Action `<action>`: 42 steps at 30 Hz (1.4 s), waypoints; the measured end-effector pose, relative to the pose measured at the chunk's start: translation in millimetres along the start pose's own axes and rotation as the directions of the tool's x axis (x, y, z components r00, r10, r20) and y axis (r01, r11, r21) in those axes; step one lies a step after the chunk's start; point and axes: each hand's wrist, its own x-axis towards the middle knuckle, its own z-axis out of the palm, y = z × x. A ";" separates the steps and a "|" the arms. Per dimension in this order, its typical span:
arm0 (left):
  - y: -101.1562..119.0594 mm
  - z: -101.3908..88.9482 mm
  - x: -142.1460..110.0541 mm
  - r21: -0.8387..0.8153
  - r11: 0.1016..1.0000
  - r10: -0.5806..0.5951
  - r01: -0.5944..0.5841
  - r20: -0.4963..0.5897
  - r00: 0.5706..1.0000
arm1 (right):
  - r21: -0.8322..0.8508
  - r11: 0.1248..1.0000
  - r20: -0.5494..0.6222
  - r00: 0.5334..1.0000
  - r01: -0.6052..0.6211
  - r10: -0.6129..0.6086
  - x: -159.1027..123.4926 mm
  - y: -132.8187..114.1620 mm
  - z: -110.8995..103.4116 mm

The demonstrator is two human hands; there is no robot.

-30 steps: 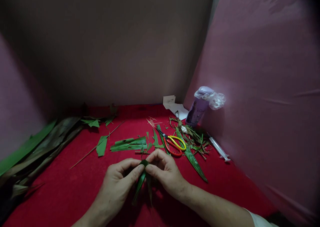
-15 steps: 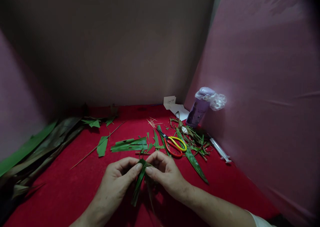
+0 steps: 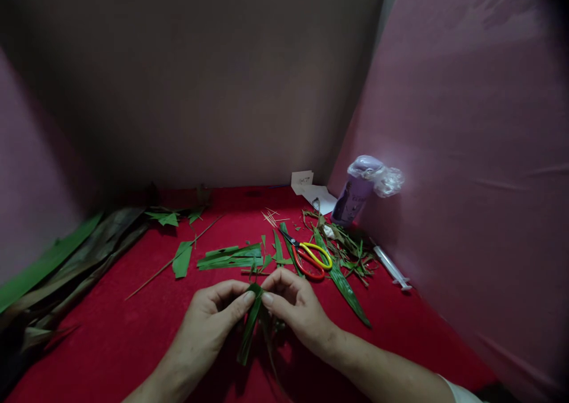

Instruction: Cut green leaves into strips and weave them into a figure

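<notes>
Between my hands, low in the middle of the head view, is a folded green leaf strip (image 3: 249,332), one end hanging down toward me. My left hand (image 3: 214,320) pinches its upper part between thumb and fingers. Close beside it, my right hand (image 3: 299,311) is pinched on the same leaf piece from the other side. A thin brownish strand (image 3: 269,346) trails down below the right fingers. Just beyond the hands lie cut leaf strips (image 3: 231,257) and scissors (image 3: 311,259) with one red and one yellow handle. What the fingertips cover is hidden.
Toothpicks (image 3: 270,218) lie farther back, near white paper (image 3: 320,199). At the right are leaf scraps (image 3: 351,250), a syringe (image 3: 392,268) and a purple bottle (image 3: 353,195) with plastic wrap. Long leaves (image 3: 53,258) line the left side; a thin stick (image 3: 164,266) lies nearby.
My right fingertips have shifted slightly to the right along the leaf piece. Its hanging end has swung a little to the right. The things on the table have stayed in place.
</notes>
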 end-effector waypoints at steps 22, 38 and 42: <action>-4.9 -0.8 -7.9 0.491 0.712 0.504 -0.502 0.142 0.852 | 0.021 0.986 0.039 0.986 0.163 -0.164 -3.0 8.8 -4.8; -5.3 -3.1 -11.1 0.512 0.616 0.580 -0.598 0.219 0.785 | -0.078 0.960 0.110 0.959 0.269 -0.260 -6.1 3.3 -6.8; -4.6 -1.8 -11.0 0.522 0.596 0.591 -0.610 0.230 0.773 | -0.075 0.953 0.133 0.950 0.294 -0.283 -5.3 4.4 -7.0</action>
